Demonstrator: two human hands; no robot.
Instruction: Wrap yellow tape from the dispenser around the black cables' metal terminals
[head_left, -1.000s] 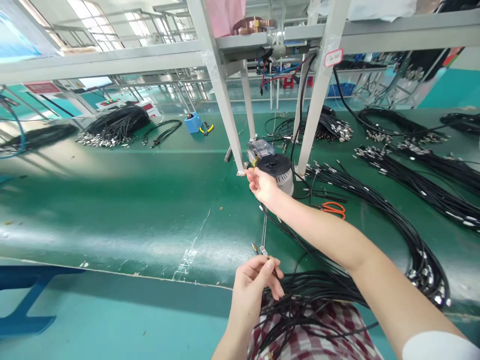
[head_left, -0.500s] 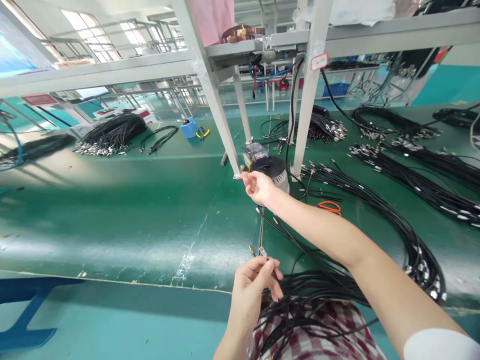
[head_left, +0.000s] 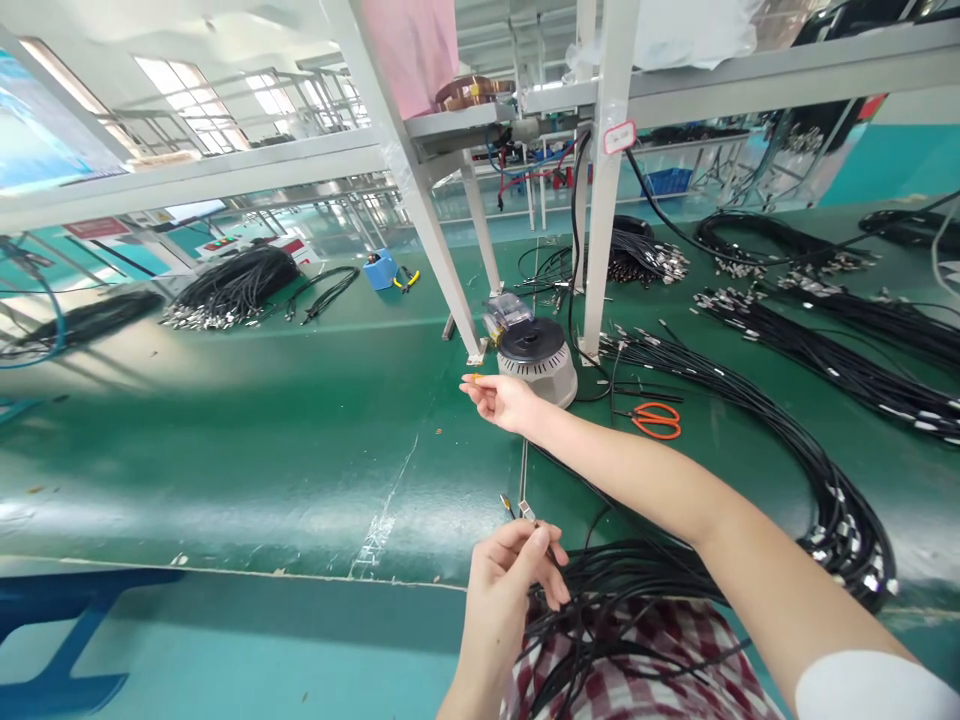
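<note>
My left hand (head_left: pixel 512 575) is close to my body at the table's front edge, fingers pinched on the end of a thin black cable (head_left: pixel 523 512) with small metal connector tips. My right hand (head_left: pixel 501 398) is stretched out over the green table, fingers curled, pinching a small yellow piece (head_left: pixel 474 378) just in front of a round white and black tape dispenser (head_left: pixel 537 358). A bundle of black cables (head_left: pixel 622 585) lies across my lap and the table edge under my right arm.
Orange scissors (head_left: pixel 657 419) lie right of the dispenser. Long black cable bundles (head_left: pixel 817 360) with metal ends cover the right side. Grey rack legs (head_left: pixel 600 200) stand behind the dispenser. Another cable heap (head_left: pixel 232 280) and a blue box (head_left: pixel 381 268) sit far left.
My right hand has drawn back from the dispenser towards me and to the left, now with a small yellow piece at its fingertips. My left hand stays put on the cable end.
</note>
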